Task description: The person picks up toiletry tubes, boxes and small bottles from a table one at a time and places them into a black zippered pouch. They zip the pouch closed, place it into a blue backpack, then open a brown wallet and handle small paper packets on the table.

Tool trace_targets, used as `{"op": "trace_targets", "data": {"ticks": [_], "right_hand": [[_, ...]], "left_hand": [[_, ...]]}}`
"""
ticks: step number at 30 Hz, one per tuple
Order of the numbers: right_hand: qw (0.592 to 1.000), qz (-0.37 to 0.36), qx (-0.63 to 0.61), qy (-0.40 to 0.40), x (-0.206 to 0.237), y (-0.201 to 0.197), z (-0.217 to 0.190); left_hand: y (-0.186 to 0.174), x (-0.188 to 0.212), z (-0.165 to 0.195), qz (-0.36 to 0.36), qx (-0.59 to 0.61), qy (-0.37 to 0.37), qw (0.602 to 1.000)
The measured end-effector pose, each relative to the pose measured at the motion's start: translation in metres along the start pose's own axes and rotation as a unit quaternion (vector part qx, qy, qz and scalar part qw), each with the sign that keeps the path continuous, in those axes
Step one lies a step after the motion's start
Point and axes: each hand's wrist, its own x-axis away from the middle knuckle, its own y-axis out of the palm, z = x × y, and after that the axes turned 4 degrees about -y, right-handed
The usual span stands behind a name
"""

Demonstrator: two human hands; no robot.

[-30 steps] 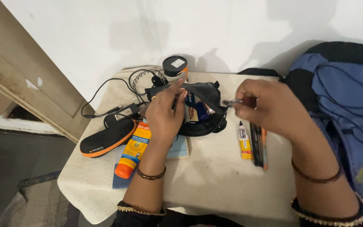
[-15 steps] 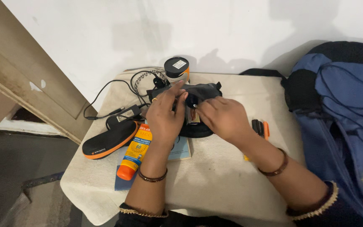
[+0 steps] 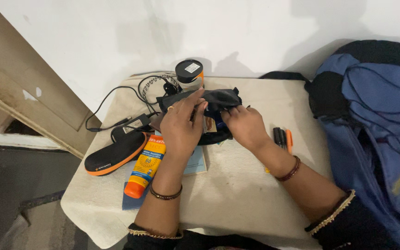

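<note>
A small black fabric pouch (image 3: 221, 99) lies near the back of a cream-covered table (image 3: 237, 194). My left hand (image 3: 181, 125) rests on its left side, fingers spread over the opening. My right hand (image 3: 244, 124) grips the pouch's front edge from the right. What is inside the pouch is hidden by my fingers. An orange and yellow tube (image 3: 146, 165) lies just left of my left wrist on a thin blue booklet (image 3: 195, 162).
A black shoe insole with an orange rim (image 3: 114, 154) lies at the left. A charger with black cables (image 3: 135, 121) and a round black-lidded jar (image 3: 189, 74) sit at the back. Dark and orange pens (image 3: 283, 138) lie right of my right hand. A blue backpack (image 3: 376, 125) fills the right side.
My right hand came from the right side of the table, over the pens, to the pouch and now grips its edge. The left hand stayed on the pouch.
</note>
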Motion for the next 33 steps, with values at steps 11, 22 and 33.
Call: {"op": "trace_targets", "data": {"ticks": [11, 22, 33], "right_hand": [[0.988, -0.094, -0.075, 0.099, -0.009, -0.016, 0.008], [0.817, -0.494, -0.273, 0.116, -0.008, -0.088, 0.032], [0.926, -0.309, -0.189, 0.105, -0.004, -0.041, 0.020]], "left_hand": [[0.013, 0.006, 0.004, -0.028, 0.019, 0.035, 0.999], [0.007, 0.003, 0.003, -0.007, -0.005, 0.022, 1.000], [-0.003, -0.002, 0.000, 0.045, 0.013, -0.020, 0.999]]}}
